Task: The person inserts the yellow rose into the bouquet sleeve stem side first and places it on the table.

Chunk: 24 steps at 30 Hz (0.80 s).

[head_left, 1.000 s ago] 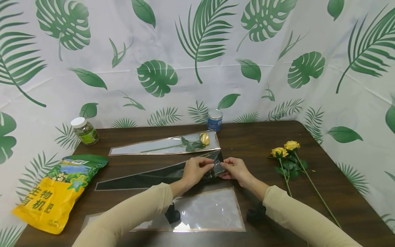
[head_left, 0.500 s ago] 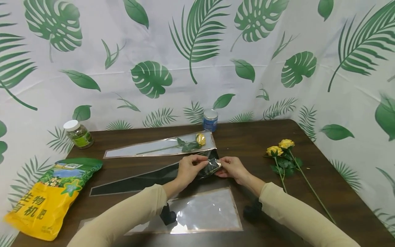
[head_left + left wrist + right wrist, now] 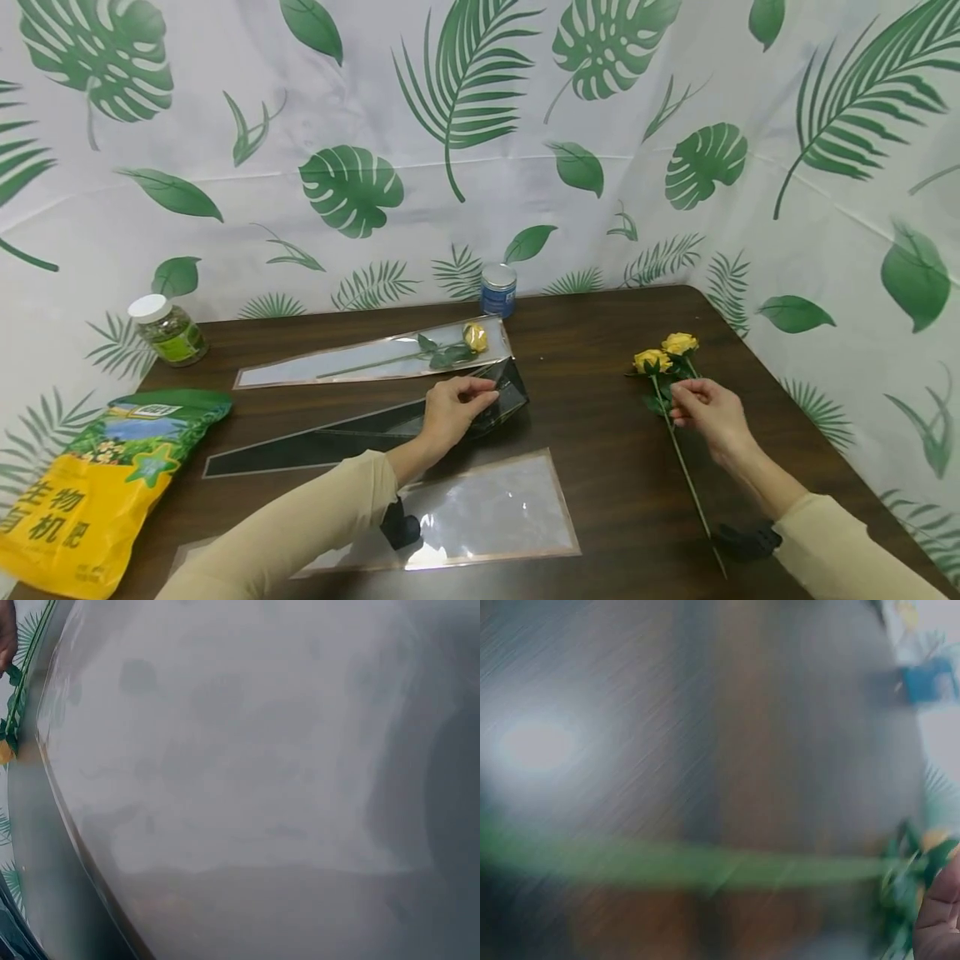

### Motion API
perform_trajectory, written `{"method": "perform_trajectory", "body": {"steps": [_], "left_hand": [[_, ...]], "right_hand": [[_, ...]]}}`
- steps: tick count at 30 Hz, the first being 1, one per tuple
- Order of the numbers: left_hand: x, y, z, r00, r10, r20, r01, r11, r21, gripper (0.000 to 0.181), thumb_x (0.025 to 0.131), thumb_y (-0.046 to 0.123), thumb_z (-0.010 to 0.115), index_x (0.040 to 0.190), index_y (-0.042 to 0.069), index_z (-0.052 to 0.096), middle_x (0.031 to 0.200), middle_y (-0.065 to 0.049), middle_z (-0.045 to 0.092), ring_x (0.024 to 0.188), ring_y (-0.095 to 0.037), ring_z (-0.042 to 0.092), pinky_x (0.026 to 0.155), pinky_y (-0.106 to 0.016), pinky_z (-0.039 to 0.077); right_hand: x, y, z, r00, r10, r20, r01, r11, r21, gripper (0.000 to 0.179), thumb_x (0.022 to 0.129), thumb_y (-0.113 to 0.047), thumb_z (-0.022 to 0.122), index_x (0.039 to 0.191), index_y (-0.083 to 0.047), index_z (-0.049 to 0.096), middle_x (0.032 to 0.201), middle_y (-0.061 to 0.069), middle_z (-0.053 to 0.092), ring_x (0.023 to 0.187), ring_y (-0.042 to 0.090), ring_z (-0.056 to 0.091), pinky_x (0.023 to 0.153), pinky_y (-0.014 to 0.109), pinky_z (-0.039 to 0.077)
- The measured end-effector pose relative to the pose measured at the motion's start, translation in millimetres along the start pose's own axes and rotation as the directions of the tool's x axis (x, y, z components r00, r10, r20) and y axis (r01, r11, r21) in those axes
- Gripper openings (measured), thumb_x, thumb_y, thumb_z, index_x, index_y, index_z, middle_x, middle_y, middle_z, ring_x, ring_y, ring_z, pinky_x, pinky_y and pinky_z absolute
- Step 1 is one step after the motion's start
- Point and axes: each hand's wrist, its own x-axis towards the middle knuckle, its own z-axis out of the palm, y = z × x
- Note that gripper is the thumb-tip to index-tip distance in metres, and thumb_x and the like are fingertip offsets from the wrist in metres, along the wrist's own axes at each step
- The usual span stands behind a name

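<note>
In the head view my left hand point(image 3: 453, 412) pinches the upper sheet of a black, tapered flower sleeve point(image 3: 360, 437) near its wide end, which stands slightly raised. At the right, my right hand point(image 3: 708, 412) pinches the stem of a yellow rose point(image 3: 680, 343) just below its bloom. A second yellow rose point(image 3: 652, 361) lies close beside it, its long stem running toward the near edge. The right wrist view has the fingertips point(image 3: 941, 900) by green leaves, with a blurred stem point(image 3: 705, 866) crossing low.
Behind the black sleeve lies a clear sleeve point(image 3: 285, 373) holding another yellow rose point(image 3: 475, 337). An unfilled clear sleeve point(image 3: 510, 508) is under the left forearm. A blue can point(image 3: 498, 292), a white-lidded jar point(image 3: 168, 333) and a yellow fertilizer bag point(image 3: 82, 508) stand or lie around the dark table point(image 3: 600, 375).
My right hand has left the black sleeve and moved right to the roses, taking one by its stem. My left hand keeps its pinch on the sleeve. The head view has shifted a little.
</note>
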Motion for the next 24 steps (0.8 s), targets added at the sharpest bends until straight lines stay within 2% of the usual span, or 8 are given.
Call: {"method": "perform_trajectory", "body": {"steps": [4, 6, 10, 14, 18, 21, 23, 24], "left_hand": [[-0.5, -0.7, 0.6, 1.000, -0.006, 0.012, 0.006, 1.000, -0.004, 0.016, 0.076, 0.013, 0.077, 0.090, 0.006, 0.075, 0.077, -0.007, 0.072, 0.065, -0.007, 0.059, 0.060, -0.015, 0.045], [-0.7, -0.5, 1.2, 1.000, -0.002, 0.014, 0.002, 1.000, -0.002, 0.015, 0.076, 0.012, 0.077, 0.090, 0.005, 0.075, 0.076, -0.007, 0.072, 0.065, -0.007, 0.059, 0.060, -0.015, 0.045], [-1.3, 0.9, 2.4, 1.000, 0.001, 0.010, -0.001, 1.000, -0.010, 0.015, 0.076, 0.011, 0.077, 0.089, 0.005, 0.075, 0.075, -0.008, 0.071, 0.065, -0.008, 0.059, 0.060, -0.015, 0.044], [-2.5, 1.7, 2.6, 1.000, 0.000, 0.015, 0.000, 1.000, -0.012, 0.014, 0.076, 0.011, 0.077, 0.089, 0.005, 0.075, 0.076, -0.007, 0.072, 0.066, -0.011, 0.061, 0.060, -0.015, 0.045], [-3.0, 1.4, 2.1, 1.000, -0.002, 0.026, 0.002, 1.000, -0.008, 0.014, 0.076, 0.011, 0.077, 0.089, 0.005, 0.075, 0.079, -0.007, 0.073, 0.068, -0.014, 0.064, 0.061, -0.015, 0.046], [-2.3, 0.3, 2.1, 1.000, 0.004, 0.026, -0.003, 1.000, -0.007, 0.014, 0.077, 0.011, 0.077, 0.089, 0.005, 0.075, 0.080, -0.008, 0.073, 0.069, -0.016, 0.065, 0.061, -0.015, 0.046], [-2.0, -0.1, 2.1, 0.999, 0.002, 0.032, -0.002, 1.000, -0.005, 0.014, 0.077, 0.012, 0.077, 0.089, 0.005, 0.075, 0.081, -0.007, 0.073, 0.069, -0.016, 0.065, 0.062, -0.015, 0.047], [-1.9, -0.1, 2.0, 0.999, 0.000, 0.036, 0.000, 1.000, -0.003, 0.014, 0.077, 0.012, 0.076, 0.089, 0.005, 0.075, 0.082, -0.007, 0.073, 0.069, -0.016, 0.065, 0.061, -0.015, 0.046]], "right_hand": [[-9.8, 13.5, -23.7, 0.998, 0.043, -0.055, -0.054, 0.975, -0.217, 0.031, 0.095, -0.024, 0.056, 0.102, 0.004, 0.045, 0.066, -0.006, 0.058, 0.054, 0.004, 0.056, 0.053, 0.023, 0.051], [-12.6, 16.5, -27.7, 0.996, 0.090, -0.026, -0.094, 0.952, -0.292, 0.040, 0.095, -0.026, 0.055, 0.108, 0.009, 0.041, 0.069, -0.002, 0.056, 0.054, 0.005, 0.055, 0.052, 0.024, 0.051], [-10.2, 19.5, -28.5, 0.979, 0.181, 0.093, -0.130, 0.910, -0.395, 0.056, 0.094, -0.028, 0.056, 0.118, 0.017, 0.032, 0.069, 0.003, 0.056, 0.053, 0.009, 0.055, 0.051, 0.026, 0.050], [0.2, 19.1, -22.9, 0.972, 0.193, 0.133, -0.099, 0.852, -0.515, 0.056, 0.091, -0.028, 0.060, 0.113, 0.017, 0.035, 0.055, 0.002, 0.056, 0.049, 0.012, 0.056, 0.049, 0.028, 0.050], [10.2, 13.6, -14.9, 0.972, 0.177, 0.156, -0.049, 0.798, -0.600, 0.048, 0.090, -0.026, 0.063, 0.108, 0.015, 0.045, 0.053, 0.004, 0.058, 0.047, 0.013, 0.056, 0.048, 0.029, 0.049], [15.5, 6.2, -5.1, 0.967, 0.152, 0.204, -0.012, 0.828, -0.560, 0.038, 0.090, -0.018, 0.061, 0.105, 0.014, 0.046, 0.062, 0.006, 0.062, 0.050, 0.012, 0.058, 0.048, 0.028, 0.050], [19.4, -0.6, 2.6, 0.958, 0.143, 0.249, -0.007, 0.878, -0.479, 0.036, 0.092, -0.013, 0.057, 0.110, 0.015, 0.043, 0.072, 0.006, 0.064, 0.054, 0.010, 0.059, 0.051, 0.026, 0.051], [21.5, -4.7, 6.3, 0.952, 0.135, 0.274, -0.009, 0.908, -0.419, 0.042, 0.094, -0.011, 0.055, 0.119, 0.018, 0.039, 0.076, 0.005, 0.064, 0.057, 0.008, 0.059, 0.053, 0.025, 0.052]]}}
